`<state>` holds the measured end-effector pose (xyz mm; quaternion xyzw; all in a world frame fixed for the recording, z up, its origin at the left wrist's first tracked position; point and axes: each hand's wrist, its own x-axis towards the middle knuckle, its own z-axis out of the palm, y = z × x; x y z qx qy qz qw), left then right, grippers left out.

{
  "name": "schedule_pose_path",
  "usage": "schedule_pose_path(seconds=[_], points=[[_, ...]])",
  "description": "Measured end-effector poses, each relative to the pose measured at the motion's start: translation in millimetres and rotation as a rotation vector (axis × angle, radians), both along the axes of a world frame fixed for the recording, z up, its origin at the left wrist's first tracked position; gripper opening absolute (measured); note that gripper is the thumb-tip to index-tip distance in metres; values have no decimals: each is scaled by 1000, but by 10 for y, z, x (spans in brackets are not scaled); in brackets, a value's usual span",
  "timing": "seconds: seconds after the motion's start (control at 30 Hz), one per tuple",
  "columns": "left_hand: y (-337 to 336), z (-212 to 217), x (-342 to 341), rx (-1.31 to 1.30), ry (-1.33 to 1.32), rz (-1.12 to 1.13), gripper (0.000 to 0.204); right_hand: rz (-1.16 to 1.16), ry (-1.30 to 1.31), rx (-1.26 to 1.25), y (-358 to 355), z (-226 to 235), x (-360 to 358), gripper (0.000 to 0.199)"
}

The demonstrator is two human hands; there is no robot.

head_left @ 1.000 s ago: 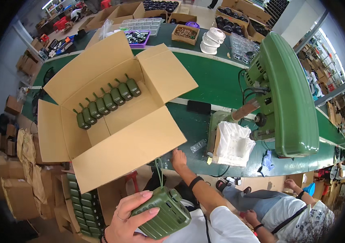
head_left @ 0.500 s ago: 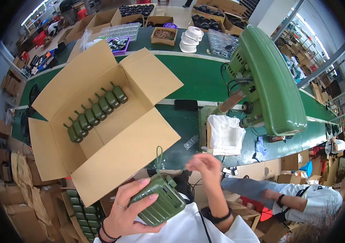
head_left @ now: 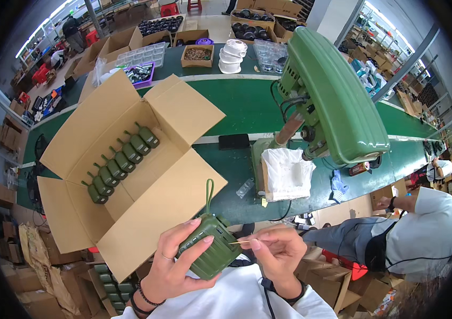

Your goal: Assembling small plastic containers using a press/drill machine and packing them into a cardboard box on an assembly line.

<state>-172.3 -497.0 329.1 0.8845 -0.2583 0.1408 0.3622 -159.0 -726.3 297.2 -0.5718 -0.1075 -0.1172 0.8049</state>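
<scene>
Two bare hands worked close to the person's chest at the lower middle of the head view. The left hand [head_left: 170,266] grasped a ribbed olive-green device [head_left: 211,251], fingers wrapped over its upper face and thumb underneath, so the device sat tilted with its green loop strap [head_left: 208,195] standing up away from the hand. The right hand [head_left: 279,252] was just beside it, thumb and forefinger pinched on a thin pale stick [head_left: 238,242] whose free end pointed toward the device's side; whether the tip touched the casing could not be told.

Beyond the left hand, up and to its left, an open cardboard box [head_left: 154,204] lay on the green-topped bench [head_left: 236,109] with all four flaps spread. Inside it, a slanted row of matching green devices [head_left: 121,162] stood side by side along the far part of the box floor. Below the left hand, near the person's left side, more green devices [head_left: 110,287] were stacked in a second carton.

Above the right hand stood a large green bench drill press [head_left: 327,101], and at its base a crumpled white cloth [head_left: 287,173] rested on a block. A small black rectangle [head_left: 233,141] lay on the bench between box and press. To the right of the right hand, well apart, another person in a white shirt [head_left: 428,234] sat at the bench.
</scene>
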Motion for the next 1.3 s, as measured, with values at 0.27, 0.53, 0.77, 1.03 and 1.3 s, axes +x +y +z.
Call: schedule_pose_path(seconds=[0.27,0.53,0.77,1.03,1.3], points=[[8,41,58,31,-3,34,73,-78,-220,-482,-28,173,89,23],[-78,86,29,102,20,36,71,-80,-353,-907,5,179,116,26],[-306,28,86,67,112,11,78,-41,-350,-1064,-187,38,104,30],[-509,-163,230,286,170,27,91,-4,-189,-935,-578,-390,79,42],[477,189,561,-199,450,423,86,312,193,-1254,-568,-1643,977,14]])
